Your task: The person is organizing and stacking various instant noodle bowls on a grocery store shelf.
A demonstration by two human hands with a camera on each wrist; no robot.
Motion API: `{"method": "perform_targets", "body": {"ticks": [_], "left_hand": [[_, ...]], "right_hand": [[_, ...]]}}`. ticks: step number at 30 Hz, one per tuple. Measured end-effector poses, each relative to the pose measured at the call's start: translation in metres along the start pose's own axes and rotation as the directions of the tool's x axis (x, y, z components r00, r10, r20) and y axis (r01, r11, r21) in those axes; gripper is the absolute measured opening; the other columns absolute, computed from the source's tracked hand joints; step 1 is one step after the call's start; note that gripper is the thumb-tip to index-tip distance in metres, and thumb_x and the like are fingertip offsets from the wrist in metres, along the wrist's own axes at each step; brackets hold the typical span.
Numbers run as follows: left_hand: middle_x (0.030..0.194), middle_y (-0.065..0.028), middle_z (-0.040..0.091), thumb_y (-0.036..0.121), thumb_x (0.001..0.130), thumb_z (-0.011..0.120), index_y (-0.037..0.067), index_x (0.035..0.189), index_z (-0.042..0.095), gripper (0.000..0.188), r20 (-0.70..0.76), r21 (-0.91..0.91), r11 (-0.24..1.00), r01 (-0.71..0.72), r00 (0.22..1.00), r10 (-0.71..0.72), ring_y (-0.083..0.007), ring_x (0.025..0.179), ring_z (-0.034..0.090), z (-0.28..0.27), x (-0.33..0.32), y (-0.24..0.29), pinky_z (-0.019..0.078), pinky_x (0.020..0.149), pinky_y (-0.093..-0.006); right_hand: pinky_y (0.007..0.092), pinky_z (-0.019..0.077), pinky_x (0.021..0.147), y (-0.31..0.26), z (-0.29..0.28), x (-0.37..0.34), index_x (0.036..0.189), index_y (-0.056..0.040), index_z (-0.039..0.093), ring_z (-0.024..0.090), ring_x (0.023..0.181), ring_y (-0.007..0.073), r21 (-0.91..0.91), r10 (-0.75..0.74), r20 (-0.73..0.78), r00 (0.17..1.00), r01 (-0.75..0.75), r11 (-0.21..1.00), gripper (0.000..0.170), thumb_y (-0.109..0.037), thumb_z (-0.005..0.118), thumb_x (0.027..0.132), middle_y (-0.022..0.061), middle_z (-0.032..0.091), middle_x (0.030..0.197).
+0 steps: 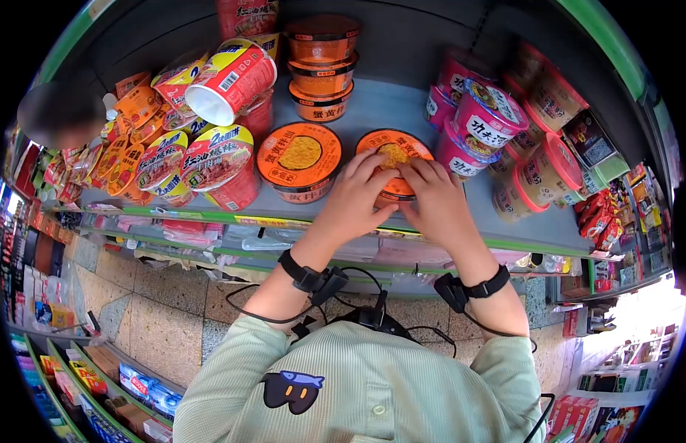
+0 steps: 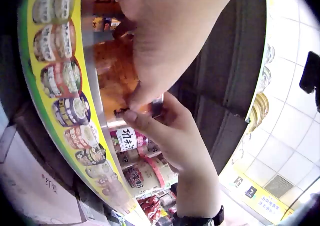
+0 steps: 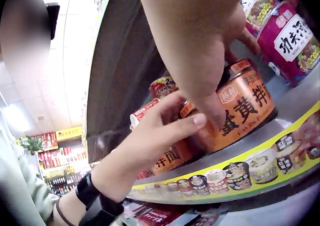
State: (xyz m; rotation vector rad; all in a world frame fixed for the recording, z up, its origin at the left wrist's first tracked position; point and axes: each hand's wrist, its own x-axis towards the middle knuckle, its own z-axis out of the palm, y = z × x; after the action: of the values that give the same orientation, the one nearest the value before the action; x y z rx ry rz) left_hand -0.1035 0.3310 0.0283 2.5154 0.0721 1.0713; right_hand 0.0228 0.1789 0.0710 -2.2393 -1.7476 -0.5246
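Both hands hold one orange instant noodle bowl (image 1: pixel 385 140) on the shelf from its two sides. My left hand (image 1: pixel 357 193) curls its fingers over the left part of the lid, its thumb at the near side. My right hand (image 1: pixel 436 198) does likewise at the right, and the thumbs point toward each other. In the right wrist view the front of the noodle bowl (image 3: pixel 247 106) shows dark lettering, with the right thumb against it. Just left stands a matching noodle bowl (image 1: pixel 298 155). The fingers partly hide the lid.
Three stacked orange bowls (image 1: pixel 321 81) stand behind. Red and yellow noodle cups (image 1: pixel 217 159) crowd the left, one cup (image 1: pixel 232 81) lying tilted on top. Pink noodle tubs (image 1: pixel 479 125) are stacked at the right. A label strip (image 3: pixel 240 178) runs along the shelf's front edge.
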Motion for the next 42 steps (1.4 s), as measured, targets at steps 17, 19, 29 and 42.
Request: {"method": "perform_targets", "body": {"ticks": [17, 19, 29, 42], "left_hand": [[0.13, -0.0125, 0.062, 0.01, 0.078, 0.074, 0.007, 0.114, 0.07, 0.037, -0.265, 0.328, 0.926, 0.188, 0.959, -0.101, -0.0385, 0.131, 0.05, -0.075, -0.043, -0.013, 0.0403, 0.107, -0.0516], [0.134, -0.0139, 0.059, 0.01, 0.079, 0.074, 0.006, 0.117, 0.069, 0.039, -0.261, 0.35, 0.915, 0.2, 0.959, -0.11, -0.0398, 0.133, 0.048, -0.075, -0.048, -0.015, 0.0393, 0.108, -0.0523], [0.113, -0.0133, 0.06, 0.001, 0.076, 0.072, 0.005, 0.097, 0.061, 0.024, -0.511, 0.02, 0.985, 0.17, 0.849, -0.136, -0.0369, 0.105, 0.057, -0.057, -0.092, -0.036, 0.0444, 0.094, -0.0473], [0.088, -0.0105, 0.061, 0.005, 0.081, 0.067, 0.006, 0.091, 0.059, 0.013, -0.411, 0.073, 0.97, 0.233, 0.893, -0.184, -0.0338, 0.086, 0.058, -0.035, -0.107, -0.066, 0.0423, 0.081, -0.0455]], "right_hand": [[0.0482, 0.0553, 0.097, 0.066, 0.08, 0.176, 0.131, -0.0051, 0.062, 0.059, 0.127, 0.0374, -0.157, 0.393, 0.241, 0.888, -0.364, 0.918, 0.049, -0.017, 0.071, 0.085, 0.0191, 0.063, 0.132], [0.0487, 0.0541, 0.099, 0.067, 0.079, 0.183, 0.131, -0.0074, 0.064, 0.058, 0.128, 0.0377, -0.147, 0.415, 0.229, 0.88, -0.39, 0.909, 0.042, -0.016, 0.064, 0.09, 0.0172, 0.062, 0.135], [0.0536, 0.0417, 0.111, -0.038, 0.041, 0.124, 0.142, -0.0081, 0.056, 0.045, 0.138, 0.045, 0.39, -0.137, 0.083, 0.987, 0.094, 0.916, 0.081, -0.048, 0.08, 0.075, 0.0255, 0.047, 0.149], [0.063, 0.0294, 0.116, -0.073, 0.059, 0.132, 0.152, -0.0214, 0.047, 0.026, 0.149, 0.0499, 0.357, -0.298, 0.176, 0.938, 0.221, 0.908, 0.11, -0.064, 0.087, 0.059, 0.0249, 0.026, 0.163]]}}
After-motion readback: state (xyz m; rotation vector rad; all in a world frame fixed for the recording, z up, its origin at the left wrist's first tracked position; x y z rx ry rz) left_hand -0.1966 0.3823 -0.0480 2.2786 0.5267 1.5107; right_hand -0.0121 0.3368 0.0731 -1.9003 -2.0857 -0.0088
